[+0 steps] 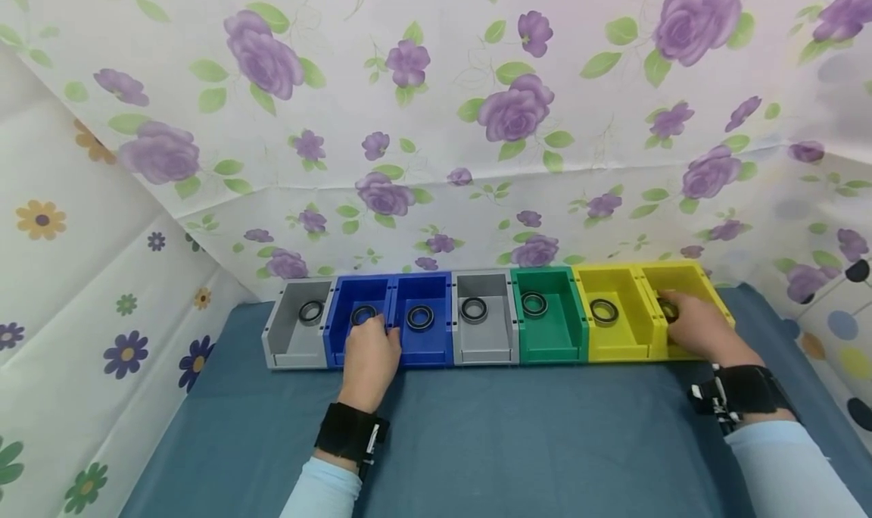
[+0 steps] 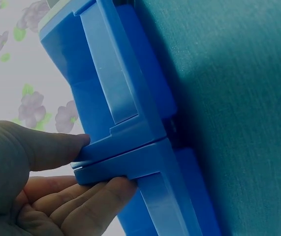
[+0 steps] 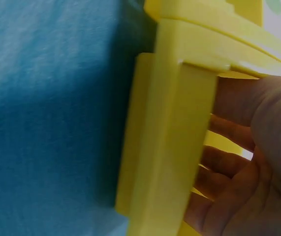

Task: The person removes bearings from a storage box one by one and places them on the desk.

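Note:
My left hand (image 1: 370, 351) pinches the paired side walls (image 2: 115, 160) between two blue bins, its thumb on one side and its fingers (image 2: 98, 206) on the other. A black-and-silver ring bearing (image 1: 361, 313) lies in the left blue bin (image 1: 344, 294), partly covered by this hand. The right blue bin holds another bearing (image 1: 420, 318). At the row's right end, my right hand (image 1: 702, 327) reaches into the last yellow bin (image 1: 708, 291), right at a bearing (image 1: 668, 310). Its fingertips are hidden behind the bin's front lip (image 3: 179, 147); I cannot tell whether they grip the bearing.
The bins stand side by side along the back of a blue-clothed table (image 1: 518, 442). A left grey bin (image 1: 289, 344), a middle grey bin (image 1: 487, 347), a green bin (image 1: 559, 336) and another yellow bin (image 1: 616, 340) each hold one bearing. Flowered cloth (image 1: 436, 223) hangs close behind.

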{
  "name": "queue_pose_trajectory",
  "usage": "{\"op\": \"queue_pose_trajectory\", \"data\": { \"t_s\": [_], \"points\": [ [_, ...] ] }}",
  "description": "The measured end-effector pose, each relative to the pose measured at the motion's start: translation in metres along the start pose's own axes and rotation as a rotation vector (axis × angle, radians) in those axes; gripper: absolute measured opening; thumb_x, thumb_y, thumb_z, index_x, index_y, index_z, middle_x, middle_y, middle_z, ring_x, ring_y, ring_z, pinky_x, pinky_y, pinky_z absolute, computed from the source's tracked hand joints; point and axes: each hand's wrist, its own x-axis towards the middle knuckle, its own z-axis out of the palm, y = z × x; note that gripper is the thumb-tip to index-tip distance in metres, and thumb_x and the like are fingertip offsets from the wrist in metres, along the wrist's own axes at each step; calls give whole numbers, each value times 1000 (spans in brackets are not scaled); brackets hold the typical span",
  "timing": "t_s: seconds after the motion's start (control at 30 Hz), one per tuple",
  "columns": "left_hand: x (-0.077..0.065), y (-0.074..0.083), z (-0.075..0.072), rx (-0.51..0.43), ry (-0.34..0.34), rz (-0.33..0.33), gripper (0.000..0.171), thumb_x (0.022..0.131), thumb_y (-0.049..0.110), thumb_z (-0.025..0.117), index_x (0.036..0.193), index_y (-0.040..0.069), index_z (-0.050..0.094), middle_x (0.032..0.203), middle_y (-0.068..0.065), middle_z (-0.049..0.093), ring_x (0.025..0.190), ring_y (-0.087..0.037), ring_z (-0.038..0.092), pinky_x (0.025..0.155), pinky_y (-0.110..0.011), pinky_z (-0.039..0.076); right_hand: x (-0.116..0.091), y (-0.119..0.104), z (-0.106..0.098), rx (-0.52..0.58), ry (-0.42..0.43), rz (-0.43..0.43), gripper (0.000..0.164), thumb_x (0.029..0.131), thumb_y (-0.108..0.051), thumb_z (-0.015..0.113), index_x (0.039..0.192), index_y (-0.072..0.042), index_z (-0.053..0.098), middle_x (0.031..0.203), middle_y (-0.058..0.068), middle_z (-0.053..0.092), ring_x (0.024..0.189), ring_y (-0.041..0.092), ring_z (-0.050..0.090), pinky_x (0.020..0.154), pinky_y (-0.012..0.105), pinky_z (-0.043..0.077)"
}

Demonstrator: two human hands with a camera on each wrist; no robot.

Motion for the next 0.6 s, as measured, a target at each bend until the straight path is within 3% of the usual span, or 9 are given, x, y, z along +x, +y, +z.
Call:
{"op": "queue_pose_trajectory", "data": {
  "t_s": [0.2, 0.37, 0.6],
  "points": [
    [0, 0, 0, -14, 5, -6, 28, 92, 23, 57, 107, -1, 63, 94, -13, 64, 66, -13, 57, 48, -25, 44, 0, 5, 4, -40, -7, -19, 67, 87, -9, 52, 145, 4, 21, 135, 34, 32, 107, 38, 42, 76, 46, 39],
    [-1, 1, -1, -25, 14, -2, 31, 92, 23, 57, 110, -3, 63, 100, -16, 64, 70, -15, 59, 51, -26, 47, 0, 4, 6, -49, 27, -8, 63, 86, -5, 51, 143, 2, 28, 128, 28, 41, 95, 33, 44, 71, 43, 38],
    [-1, 1, -1, -39, 14, -6, 33, 91, 22, 59, 113, -2, 62, 104, -17, 63, 73, -16, 61, 52, -26, 47, -3, -1, 6, -67, 70, -3, 51, 87, -6, 53, 135, 6, 39, 119, 25, 50, 90, 31, 47, 70, 43, 40]
  ]
}}
